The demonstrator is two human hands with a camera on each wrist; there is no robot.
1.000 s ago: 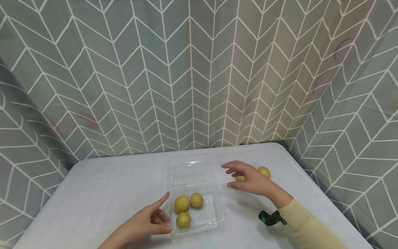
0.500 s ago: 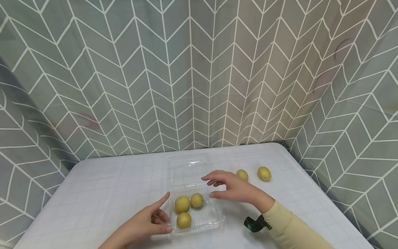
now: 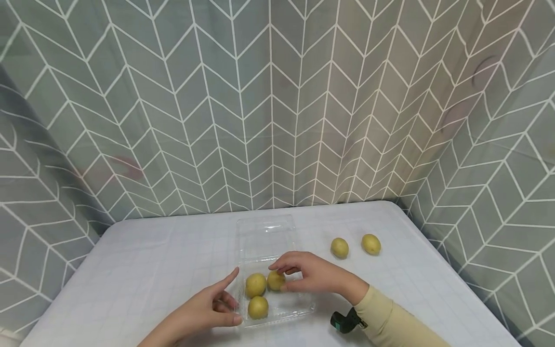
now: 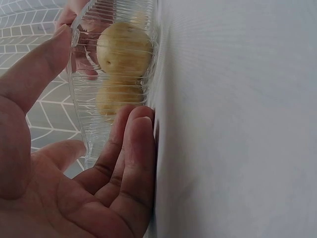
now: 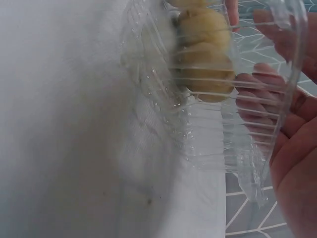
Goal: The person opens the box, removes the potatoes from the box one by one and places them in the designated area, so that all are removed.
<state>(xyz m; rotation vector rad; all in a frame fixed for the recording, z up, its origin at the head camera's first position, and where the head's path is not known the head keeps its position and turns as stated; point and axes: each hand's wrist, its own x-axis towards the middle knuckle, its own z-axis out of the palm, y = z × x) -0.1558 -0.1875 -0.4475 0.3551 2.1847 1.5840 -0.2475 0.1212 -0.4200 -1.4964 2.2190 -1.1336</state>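
An opened clear plastic clamshell box [image 3: 295,306] holds several yellow lemons on the white table. My left hand [image 3: 210,306] stays at its left side, fingers relaxed and fingertips right at the ribbed wall [image 4: 89,111]. My right hand [image 3: 314,274] reaches over the box from the right. Its fingers and thumb are spread around the back right lemon [image 3: 274,281], partly covering it. In the right wrist view, the fingertips [image 5: 247,89] come close over a lemon [image 5: 208,72]. Two other lemons sit at the left, one behind [image 3: 256,285] and one in front [image 3: 258,307].
The clear lid [image 3: 265,236] lies folded back behind the box. Beyond it to the right, two loose lemons [image 3: 339,247] [image 3: 371,244] rest on the tablecloth [image 3: 173,250]. A patterned grey curtain [image 3: 277,106] surrounds the table. A black wrist device [image 3: 345,321] hangs below the right sleeve.
My right hand has moved left and toward me, from beside the loose lemons to the back right lemon in the box. The left hand has stayed in place.
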